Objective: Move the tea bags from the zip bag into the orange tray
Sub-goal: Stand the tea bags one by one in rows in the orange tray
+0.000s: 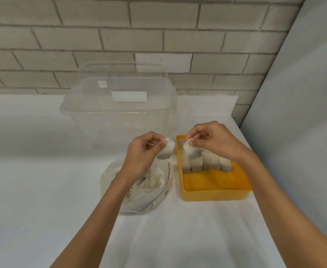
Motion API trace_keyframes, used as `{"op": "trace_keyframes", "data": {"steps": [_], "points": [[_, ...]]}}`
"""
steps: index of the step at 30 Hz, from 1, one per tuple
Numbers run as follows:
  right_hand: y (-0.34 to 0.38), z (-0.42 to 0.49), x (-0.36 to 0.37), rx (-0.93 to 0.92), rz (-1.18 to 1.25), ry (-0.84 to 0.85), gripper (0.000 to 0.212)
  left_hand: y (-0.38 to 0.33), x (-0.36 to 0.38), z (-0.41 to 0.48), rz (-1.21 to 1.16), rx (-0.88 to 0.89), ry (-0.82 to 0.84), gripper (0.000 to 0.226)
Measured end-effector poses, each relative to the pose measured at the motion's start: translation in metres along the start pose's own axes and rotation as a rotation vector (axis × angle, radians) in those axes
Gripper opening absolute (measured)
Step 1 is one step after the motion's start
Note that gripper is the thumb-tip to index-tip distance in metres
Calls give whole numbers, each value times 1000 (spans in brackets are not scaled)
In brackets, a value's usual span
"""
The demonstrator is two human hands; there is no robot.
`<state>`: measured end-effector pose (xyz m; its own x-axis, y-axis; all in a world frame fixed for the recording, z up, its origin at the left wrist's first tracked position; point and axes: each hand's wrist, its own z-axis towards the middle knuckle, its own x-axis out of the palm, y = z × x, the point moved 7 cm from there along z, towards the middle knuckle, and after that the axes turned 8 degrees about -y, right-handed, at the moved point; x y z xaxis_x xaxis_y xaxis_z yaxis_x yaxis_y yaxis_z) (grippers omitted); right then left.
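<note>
My left hand [142,151] pinches a pale tea bag [166,150] by its top, holding it above the open clear zip bag [139,198], which lies on the table with several tea bags inside. My right hand [211,140] pinches a second tea bag [190,151] over the far left corner of the orange tray [215,193]. Several tea bags [207,163] stand packed upright in rows across the tray's far half. The tray's near half shows bare orange floor.
A large clear plastic container [118,111] with a hinged lid stands behind the zip bag and tray, against the brick wall. A white cloth covers the table [42,190]. A grey panel [304,113] rises along the table's right edge.
</note>
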<state>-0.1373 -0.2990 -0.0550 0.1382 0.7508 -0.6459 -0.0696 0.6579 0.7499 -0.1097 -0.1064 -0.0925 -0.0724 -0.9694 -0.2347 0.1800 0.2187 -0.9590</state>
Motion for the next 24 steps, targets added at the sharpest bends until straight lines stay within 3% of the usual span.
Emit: {"op": "trace_keyframes", "data": {"steps": [8,16,24], "points": [[-45,-11,-24,88,-17,-157,5,-16,22,3,-12,37,62,9],[-106,-17,-3,335,-114,-159,11,-9,20,-2,-21,17,63,8],[-121,-14,7,360,-197,-234,11,-14,17,-4,-35,40,69,7]]}}
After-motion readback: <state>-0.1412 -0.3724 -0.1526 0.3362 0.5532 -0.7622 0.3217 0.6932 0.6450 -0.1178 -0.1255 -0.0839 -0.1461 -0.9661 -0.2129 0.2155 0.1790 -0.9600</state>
